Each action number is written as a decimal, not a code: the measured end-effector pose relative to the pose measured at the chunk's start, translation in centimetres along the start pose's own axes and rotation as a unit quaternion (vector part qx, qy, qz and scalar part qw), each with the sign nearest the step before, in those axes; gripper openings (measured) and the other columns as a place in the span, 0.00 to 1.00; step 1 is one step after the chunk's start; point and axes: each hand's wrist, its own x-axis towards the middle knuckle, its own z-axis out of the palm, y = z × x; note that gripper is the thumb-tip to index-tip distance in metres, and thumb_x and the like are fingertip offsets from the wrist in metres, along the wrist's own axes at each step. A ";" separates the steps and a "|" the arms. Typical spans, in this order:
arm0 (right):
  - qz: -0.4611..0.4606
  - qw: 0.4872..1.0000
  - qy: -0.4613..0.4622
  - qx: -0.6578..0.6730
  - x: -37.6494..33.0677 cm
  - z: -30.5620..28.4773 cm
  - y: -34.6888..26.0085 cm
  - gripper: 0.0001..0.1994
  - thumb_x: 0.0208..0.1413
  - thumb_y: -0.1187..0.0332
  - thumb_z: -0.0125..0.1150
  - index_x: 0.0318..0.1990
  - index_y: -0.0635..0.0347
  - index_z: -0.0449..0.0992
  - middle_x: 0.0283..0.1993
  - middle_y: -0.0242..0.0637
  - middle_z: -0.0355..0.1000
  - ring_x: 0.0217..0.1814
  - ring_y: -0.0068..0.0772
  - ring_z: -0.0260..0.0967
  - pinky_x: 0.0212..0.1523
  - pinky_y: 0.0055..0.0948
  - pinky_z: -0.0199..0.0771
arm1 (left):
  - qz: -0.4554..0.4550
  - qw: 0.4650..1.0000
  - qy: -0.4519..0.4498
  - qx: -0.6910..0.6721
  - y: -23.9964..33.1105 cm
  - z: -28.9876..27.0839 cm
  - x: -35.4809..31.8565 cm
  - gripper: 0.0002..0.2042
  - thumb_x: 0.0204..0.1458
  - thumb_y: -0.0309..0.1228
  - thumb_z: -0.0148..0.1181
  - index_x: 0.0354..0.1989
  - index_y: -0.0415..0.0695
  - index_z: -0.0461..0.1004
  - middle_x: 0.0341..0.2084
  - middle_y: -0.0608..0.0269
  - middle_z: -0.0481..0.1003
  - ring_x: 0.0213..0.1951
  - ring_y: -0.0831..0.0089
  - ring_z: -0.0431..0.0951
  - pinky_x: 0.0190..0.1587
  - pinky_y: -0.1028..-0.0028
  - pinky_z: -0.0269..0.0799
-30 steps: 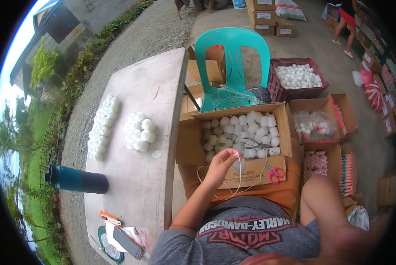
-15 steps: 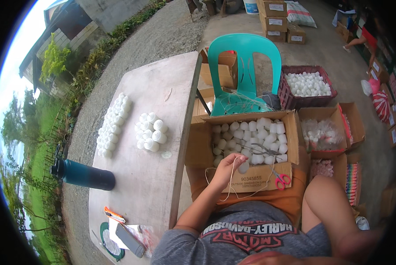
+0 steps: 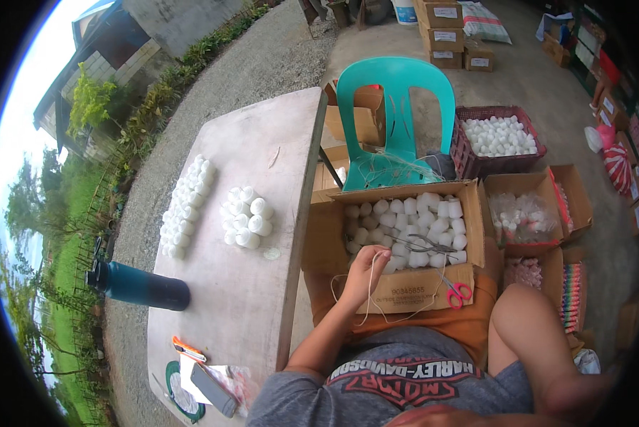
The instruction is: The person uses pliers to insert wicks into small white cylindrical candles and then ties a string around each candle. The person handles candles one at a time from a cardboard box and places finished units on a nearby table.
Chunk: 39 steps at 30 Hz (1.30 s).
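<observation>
My left hand is raised over the near edge of an open cardboard box, its fingertips pinched on a thin pale string. The string drops from the fingers and loops across the box's front flap. Small white plastic cup-shaped pieces fill the box. A thin dark tool lies across them, its kind unclear. Scissors with pink handles rest at the flap's right corner. My right hand shows only partly at the lower edge, in front of my grey shirt; its fingers are mostly hidden.
On the pale table at left stand a row of white pieces, a round cluster, a teal bottle, an orange cutter and a phone. A green chair, a crate and boxes stand beyond.
The pale, round translucent thing by my left fingertips no longer shows there. My left hand has shifted slightly left, still pinching the string. The view has tilted a little.
</observation>
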 end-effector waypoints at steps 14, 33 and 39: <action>0.019 0.999 -0.022 0.029 -0.5 0.9 0.7 0.28 0.52 0.59 0.61 0.57 0.57 0.55 0.56 0.48 0.57 0.59 0.39 0.54 0.59 0.42 0.53 | 0.018 0.999 0.027 0.029 0.4 0.4 -0.1 0.13 0.57 0.38 0.52 0.36 0.39 0.72 0.34 0.55 0.72 0.40 0.63 0.70 0.46 0.70 0.65; 0.454 0.780 -0.103 0.418 -13.0 22.5 10.8 0.35 0.55 0.57 0.58 0.64 0.59 0.47 0.62 0.54 0.51 0.66 0.41 0.49 0.64 0.46 0.48 | 0.210 0.955 0.059 0.202 3.0 0.8 -0.5 0.06 0.43 0.26 0.65 0.27 0.40 0.75 0.25 0.57 0.74 0.31 0.59 0.72 0.35 0.66 0.67; 0.535 0.762 -0.084 0.355 -7.8 16.0 10.2 0.10 0.60 0.69 0.50 0.39 0.67 0.76 0.31 0.30 0.72 0.34 0.19 0.67 0.40 0.22 0.67 | 0.203 0.959 -0.019 0.196 2.7 -0.3 -0.1 0.07 0.51 0.32 0.60 0.31 0.42 0.75 0.29 0.61 0.75 0.41 0.65 0.71 0.50 0.67 0.62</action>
